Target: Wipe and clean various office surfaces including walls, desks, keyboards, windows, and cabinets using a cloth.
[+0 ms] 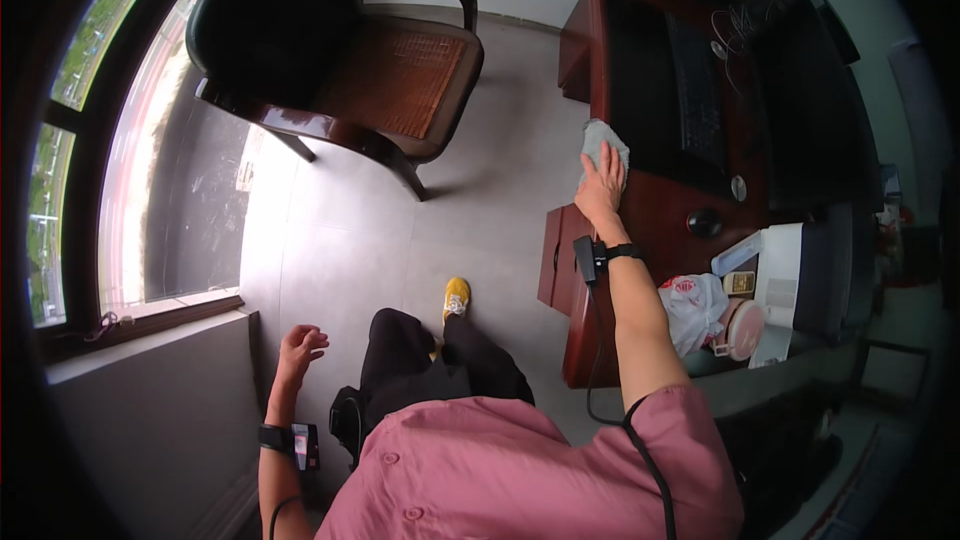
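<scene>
My right hand (602, 184) presses a grey cloth (602, 136) flat against the front edge of a reddish-brown wooden desk (652, 210). Just beyond the cloth lies a black desk mat (637, 82) with a black keyboard (694, 82) on it. A black computer mouse (704, 223) rests on the desktop, to the right of my wrist. My left hand (302, 349) hangs over the floor by the window side, holding nothing, its fingers apart and slightly curled.
A wooden armchair (390, 82) with a woven seat stands ahead on the left. Near my right forearm are a white plastic bag (694, 311), a pink round container (746, 330) and a calculator (739, 283). A monitor (814, 112) stands at the desk's back; drawers (559, 259) project below.
</scene>
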`<act>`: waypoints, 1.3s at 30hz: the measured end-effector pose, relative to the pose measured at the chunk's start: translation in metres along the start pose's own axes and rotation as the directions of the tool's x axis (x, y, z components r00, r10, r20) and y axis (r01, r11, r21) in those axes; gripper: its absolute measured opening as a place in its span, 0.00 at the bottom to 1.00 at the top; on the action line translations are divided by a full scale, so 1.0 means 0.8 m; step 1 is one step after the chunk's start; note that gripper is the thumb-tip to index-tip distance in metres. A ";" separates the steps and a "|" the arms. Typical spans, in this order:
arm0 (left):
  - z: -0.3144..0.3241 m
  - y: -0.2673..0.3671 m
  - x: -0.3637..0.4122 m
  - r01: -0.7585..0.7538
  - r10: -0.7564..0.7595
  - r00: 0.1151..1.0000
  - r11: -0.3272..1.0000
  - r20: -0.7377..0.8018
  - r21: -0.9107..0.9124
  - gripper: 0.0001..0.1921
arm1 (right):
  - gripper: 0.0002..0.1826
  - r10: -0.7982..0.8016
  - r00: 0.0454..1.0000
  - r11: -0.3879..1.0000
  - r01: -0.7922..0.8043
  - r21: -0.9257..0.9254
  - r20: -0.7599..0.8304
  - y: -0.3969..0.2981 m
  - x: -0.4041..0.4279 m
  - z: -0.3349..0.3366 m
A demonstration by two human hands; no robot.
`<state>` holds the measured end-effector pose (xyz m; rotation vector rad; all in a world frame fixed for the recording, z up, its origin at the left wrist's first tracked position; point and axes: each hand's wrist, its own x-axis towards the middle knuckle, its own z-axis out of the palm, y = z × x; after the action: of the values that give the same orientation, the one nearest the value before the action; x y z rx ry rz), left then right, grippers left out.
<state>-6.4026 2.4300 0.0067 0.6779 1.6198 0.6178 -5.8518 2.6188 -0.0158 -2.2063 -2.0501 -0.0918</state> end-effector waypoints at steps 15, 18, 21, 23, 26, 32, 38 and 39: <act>0.041 0.208 0.277 -0.259 0.175 0.876 0.957 0.449 0.133 0.11 | 0.43 0.531 0.846 0.844 -0.534 0.047 0.051 -0.106 -0.244 -0.047; 0.077 0.230 0.296 -0.219 0.078 0.858 0.950 0.507 0.225 0.11 | 0.42 0.522 0.852 0.852 -0.517 -0.084 0.049 -0.095 -0.209 -0.037; 0.119 0.256 0.314 -0.234 0.036 0.825 0.930 0.563 0.283 0.10 | 0.40 0.316 0.947 0.945 -0.309 -0.111 0.058 -0.066 -0.117 -0.021; 0.154 0.279 0.329 -0.264 0.047 0.808 0.920 0.588 0.289 0.10 | 0.38 0.262 0.965 0.963 -0.260 -0.068 0.028 -0.045 -0.035 -0.020; 0.207 0.330 0.343 -0.287 0.048 0.826 0.892 0.561 0.348 0.10 | 0.40 0.239 0.971 0.970 -0.238 0.049 -0.013 -0.011 0.086 -0.019; 0.315 0.415 0.369 -0.355 0.085 0.811 0.859 0.579 0.370 0.09 | 0.39 0.364 0.927 0.917 -0.341 0.207 -0.088 0.074 0.274 0.021; 0.472 0.504 0.395 -0.511 0.091 0.688 0.765 0.720 0.391 0.09 | 0.34 0.440 0.871 0.890 -0.390 0.235 -0.220 0.165 0.340 0.018; 0.489 0.515 0.401 -0.525 0.095 0.684 0.753 0.723 0.397 0.09 | 0.34 0.417 0.885 0.898 -0.367 0.244 -0.205 0.173 0.338 0.014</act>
<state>-6.0155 2.9552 0.0293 1.4961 0.9648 0.0522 -5.6940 2.8779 0.0010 -2.2960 -1.3839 -0.1141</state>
